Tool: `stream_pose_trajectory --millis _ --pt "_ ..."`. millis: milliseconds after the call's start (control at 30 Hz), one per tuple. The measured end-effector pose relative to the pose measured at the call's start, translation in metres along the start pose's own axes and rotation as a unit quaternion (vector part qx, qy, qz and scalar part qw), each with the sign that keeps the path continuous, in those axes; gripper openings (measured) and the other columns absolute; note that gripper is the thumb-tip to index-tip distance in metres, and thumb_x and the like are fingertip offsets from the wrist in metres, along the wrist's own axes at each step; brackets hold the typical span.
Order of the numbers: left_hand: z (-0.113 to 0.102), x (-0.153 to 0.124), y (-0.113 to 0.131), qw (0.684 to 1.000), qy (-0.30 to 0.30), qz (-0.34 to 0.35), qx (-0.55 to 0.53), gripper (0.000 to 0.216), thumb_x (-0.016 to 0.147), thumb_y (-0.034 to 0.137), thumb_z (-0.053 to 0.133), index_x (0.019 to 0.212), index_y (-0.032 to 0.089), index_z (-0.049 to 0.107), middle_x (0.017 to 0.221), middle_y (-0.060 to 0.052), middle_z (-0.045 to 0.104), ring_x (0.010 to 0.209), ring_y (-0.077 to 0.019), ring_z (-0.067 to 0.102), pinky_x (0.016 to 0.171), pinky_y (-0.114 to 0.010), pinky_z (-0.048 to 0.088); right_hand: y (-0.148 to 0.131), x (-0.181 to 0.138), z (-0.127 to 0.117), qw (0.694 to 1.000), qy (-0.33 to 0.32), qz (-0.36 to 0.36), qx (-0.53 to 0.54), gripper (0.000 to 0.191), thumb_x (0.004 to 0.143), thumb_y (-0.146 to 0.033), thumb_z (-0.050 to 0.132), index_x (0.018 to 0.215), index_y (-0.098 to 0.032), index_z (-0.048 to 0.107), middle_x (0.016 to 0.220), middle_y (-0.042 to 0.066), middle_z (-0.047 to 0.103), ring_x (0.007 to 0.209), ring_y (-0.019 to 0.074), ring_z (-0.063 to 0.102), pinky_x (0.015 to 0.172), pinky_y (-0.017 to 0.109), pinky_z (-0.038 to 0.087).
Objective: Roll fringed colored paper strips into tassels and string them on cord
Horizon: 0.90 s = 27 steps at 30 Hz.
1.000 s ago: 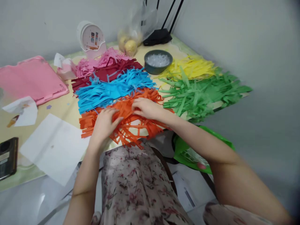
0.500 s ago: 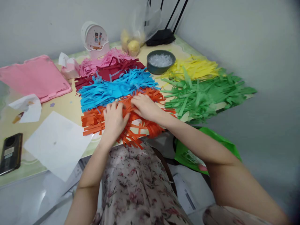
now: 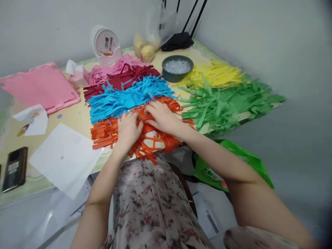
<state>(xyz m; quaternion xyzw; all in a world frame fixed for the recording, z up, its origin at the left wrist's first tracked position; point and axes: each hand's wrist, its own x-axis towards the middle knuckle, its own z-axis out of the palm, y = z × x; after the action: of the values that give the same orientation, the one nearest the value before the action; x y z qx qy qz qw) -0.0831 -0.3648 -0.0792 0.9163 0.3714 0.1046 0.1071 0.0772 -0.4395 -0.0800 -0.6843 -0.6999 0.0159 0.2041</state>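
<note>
Orange fringed crepe paper (image 3: 103, 133) lies along the table's near edge, with some strips hanging past it. My left hand (image 3: 129, 128) bends over its middle, fingers closed on the paper. Close beside it, my right hand (image 3: 160, 116) also grips the orange paper, its thumb pointing toward the left hand. The fingertips of both hands are partly hidden in the strips. Just behind lies blue fringed paper (image 3: 127, 98), then dark red fringed paper (image 3: 119, 81) and pink fringed paper (image 3: 124, 62).
Green fringed paper (image 3: 230, 103) and yellow fringed paper (image 3: 215, 74) spread to the right. A dark bowl (image 3: 176, 76) of clear bits stands behind. On the left are a white sheet (image 3: 64, 159), a phone (image 3: 15, 168) and a pink case (image 3: 44, 86). A green bag (image 3: 241, 159) sits below the edge.
The left hand has shifted slightly right, nearer the right hand. The right hand stays almost in place on the orange paper. The view has moved a little.
</note>
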Motion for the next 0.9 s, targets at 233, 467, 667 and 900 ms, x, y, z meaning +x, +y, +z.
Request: stream_pose_trajectory --millis 233,467,667,900 --pt "0.006 0.007 -0.004 0.999 -0.027 0.001 0.047 0.014 0.094 0.022 0.051 0.100 0.021 0.062 0.119 -0.013 0.072 0.117 -0.0360 0.058 0.092 -0.050 0.046 -0.033 -0.047 0.006 0.998 0.009 0.043 0.039 0.026 0.100 -0.017 0.039 0.114 -0.015 0.061 0.108 0.012 0.072 0.094 0.0228 0.067 0.081 0.032 0.047" --pt "0.007 0.006 -0.006 0.998 0.054 -0.006 0.014 0.008 0.089 0.019 0.051 0.092 0.021 0.057 0.102 -0.011 0.071 0.104 -0.0316 0.061 0.088 -0.045 0.044 -0.053 -0.045 0.022 0.972 -0.190 0.131 -0.055 0.035 0.099 -0.018 0.037 0.132 -0.014 0.050 0.118 0.017 0.071 0.098 0.0284 0.073 0.074 0.032 0.051" --pt "-0.009 0.009 -0.021 0.952 0.256 0.004 -0.168 0.009 0.079 0.018 0.053 0.078 0.023 0.046 0.080 -0.002 0.059 0.080 -0.0205 0.057 0.078 -0.035 0.044 -0.053 -0.041 0.023 0.970 -0.186 0.150 -0.046 0.036 0.099 -0.020 0.040 0.134 -0.014 0.051 0.121 0.019 0.071 0.103 0.0325 0.074 0.081 0.036 0.055" --pt "-0.057 0.030 -0.067 0.836 0.399 -0.073 -0.369 0.008 0.070 0.022 0.054 0.072 0.022 0.047 0.067 0.004 0.046 0.063 -0.0111 0.047 0.061 -0.026 0.039 -0.045 -0.020 0.020 0.970 -0.165 0.180 0.007 0.045 0.098 -0.016 0.039 0.142 -0.011 0.049 0.115 0.022 0.074 0.111 0.0353 0.072 0.092 0.042 0.054"
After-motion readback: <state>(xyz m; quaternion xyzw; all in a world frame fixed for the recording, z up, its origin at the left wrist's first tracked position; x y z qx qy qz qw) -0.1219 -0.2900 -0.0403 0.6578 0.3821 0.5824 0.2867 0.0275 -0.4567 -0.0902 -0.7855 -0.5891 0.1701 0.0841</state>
